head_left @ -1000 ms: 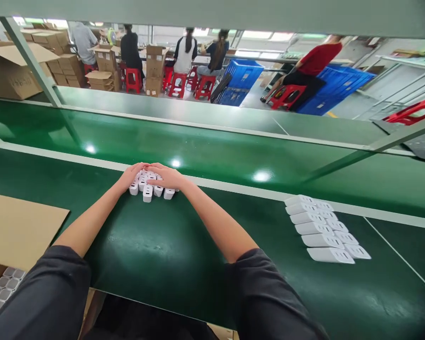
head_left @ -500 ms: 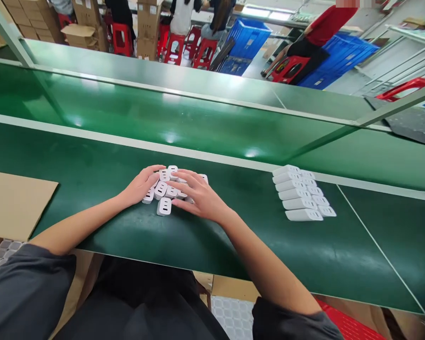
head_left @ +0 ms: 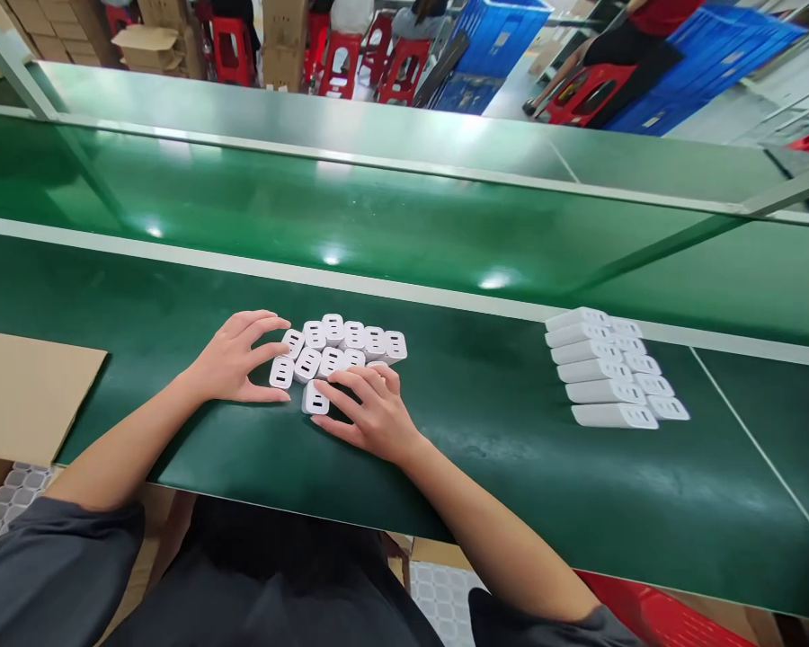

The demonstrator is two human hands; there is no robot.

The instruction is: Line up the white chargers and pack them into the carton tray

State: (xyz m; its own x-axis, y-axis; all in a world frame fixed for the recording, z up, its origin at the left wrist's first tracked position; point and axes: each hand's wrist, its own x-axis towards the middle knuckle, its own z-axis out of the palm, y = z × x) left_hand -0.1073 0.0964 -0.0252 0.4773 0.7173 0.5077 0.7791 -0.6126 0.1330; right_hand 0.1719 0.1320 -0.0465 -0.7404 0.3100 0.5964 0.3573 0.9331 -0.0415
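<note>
Several white charger blocks (head_left: 308,364) with dark port slots stand bunched on the green work surface in front of me. At their left side is my left hand (head_left: 233,359), fingers spread, its fingertips at the outer blocks. My right hand (head_left: 374,409) reaches over the bunch's near right side with its fingers apart. Its index finger and thumb touch the nearest charger block (head_left: 315,398), which stands a little in front of the others. The right hand's fingers partly cover some blocks behind it.
Stacked rows of white charger blocks (head_left: 600,370) lie on the right of the green bench (head_left: 485,485). A cardboard sheet (head_left: 33,391) is at the left edge. A metal rail (head_left: 404,305) runs behind. Red stools (head_left: 341,65), blue crates (head_left: 499,40) and seated people are beyond.
My left hand has drawn back to the left, off the blocks. My right hand has moved toward me to the nearest block, uncovering the back row. The view has shifted slightly.
</note>
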